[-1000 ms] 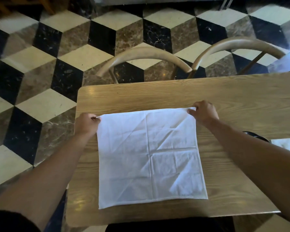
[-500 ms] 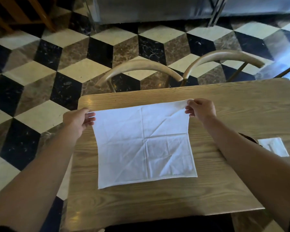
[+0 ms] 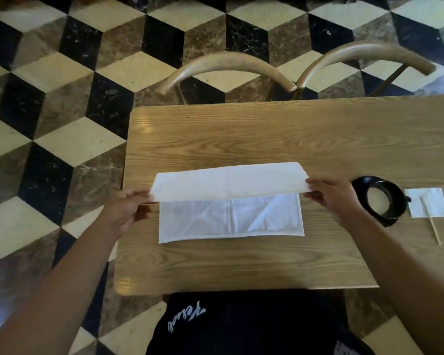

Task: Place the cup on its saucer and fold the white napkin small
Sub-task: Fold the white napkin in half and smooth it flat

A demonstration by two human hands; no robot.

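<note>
The white napkin (image 3: pixel 228 201) lies on the wooden table (image 3: pixel 241 139), its far half lifted and carried over toward me above the near half. My left hand (image 3: pixel 124 208) pinches the lifted edge's left corner. My right hand (image 3: pixel 331 198) pinches its right corner. A black cup (image 3: pixel 381 199) with pale liquid stands on a black saucer just right of my right hand.
A small white paper napkin (image 3: pixel 428 206) with a thin wooden stick (image 3: pixel 432 224) across it lies at the right. Two curved wooden chair backs (image 3: pixel 226 67) stand beyond the table's far edge. The floor has a cube-pattern tile.
Both hands lifted the napkin's far edge and brought it toward me, so the far half now hangs over the near half. The camera tilted down, showing the cup.
</note>
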